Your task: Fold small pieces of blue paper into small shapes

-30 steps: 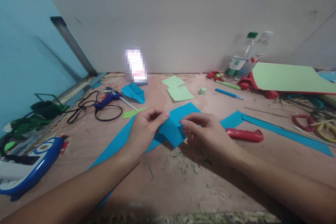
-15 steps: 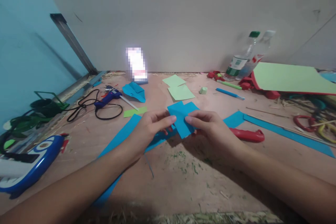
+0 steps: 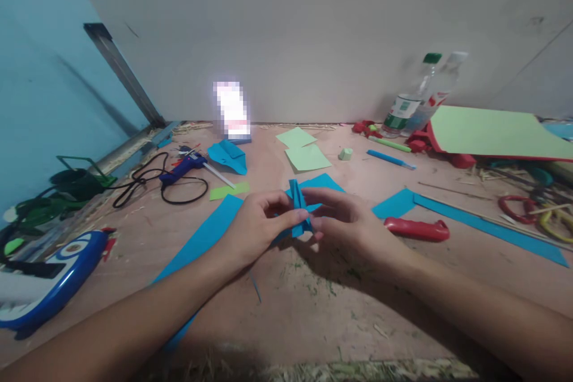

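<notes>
The folded blue paper (image 3: 296, 196) is held roughly upright between the two hands, to the left of the red handle (image 3: 417, 230) and seemingly just above the bench (image 3: 286, 322). The left hand (image 3: 255, 218) pinches it, thumb on the near side. The right hand (image 3: 351, 215) has its thumb and forefinger curled against the opposite side; whether they grip or merely steady it cannot be told.

The paper should weigh next to nothing and seems stiff enough to keep a crease (its standing folds suggest as much), yet hard squeezing would probably crush it and a sharp tug could tear it. Slipping looks a small worry. The best hold is likely the layered middle, taken lightly with the fingertips. A long blue sheet (image 3: 201, 239) lies farther left of the red handle.
</notes>
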The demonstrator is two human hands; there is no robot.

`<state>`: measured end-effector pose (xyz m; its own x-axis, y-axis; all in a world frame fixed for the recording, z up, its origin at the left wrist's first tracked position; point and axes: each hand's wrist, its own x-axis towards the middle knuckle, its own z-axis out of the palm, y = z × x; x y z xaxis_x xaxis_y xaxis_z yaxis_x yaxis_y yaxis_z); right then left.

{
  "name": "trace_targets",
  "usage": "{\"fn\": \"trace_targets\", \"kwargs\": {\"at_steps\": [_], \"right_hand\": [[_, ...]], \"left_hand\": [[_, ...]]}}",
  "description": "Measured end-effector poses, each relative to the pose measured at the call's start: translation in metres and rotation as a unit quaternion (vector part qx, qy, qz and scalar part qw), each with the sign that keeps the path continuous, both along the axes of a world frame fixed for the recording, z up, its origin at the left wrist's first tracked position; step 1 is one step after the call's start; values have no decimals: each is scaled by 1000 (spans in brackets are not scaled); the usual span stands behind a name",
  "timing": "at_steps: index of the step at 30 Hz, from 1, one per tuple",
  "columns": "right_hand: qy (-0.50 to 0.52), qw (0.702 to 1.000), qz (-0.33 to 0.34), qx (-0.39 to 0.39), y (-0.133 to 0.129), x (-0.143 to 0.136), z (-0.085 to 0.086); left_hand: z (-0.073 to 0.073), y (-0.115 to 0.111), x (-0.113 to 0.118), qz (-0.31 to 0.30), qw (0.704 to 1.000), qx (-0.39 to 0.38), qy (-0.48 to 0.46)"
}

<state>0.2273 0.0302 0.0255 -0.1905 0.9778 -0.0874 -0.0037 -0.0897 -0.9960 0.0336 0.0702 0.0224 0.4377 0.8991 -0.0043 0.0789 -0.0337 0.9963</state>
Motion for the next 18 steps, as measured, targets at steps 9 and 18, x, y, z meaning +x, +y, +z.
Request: {"fn": "trace_targets", "kwargs": {"at_steps": [9, 18], "right_hand": [[31, 995, 98, -16, 1, 1, 0], [73, 996, -10, -48, 1, -1, 3]], "left_hand": [[0, 0, 1, -5, 1000, -3, -15], [4, -2, 1, 3, 999, -39, -32]]}}
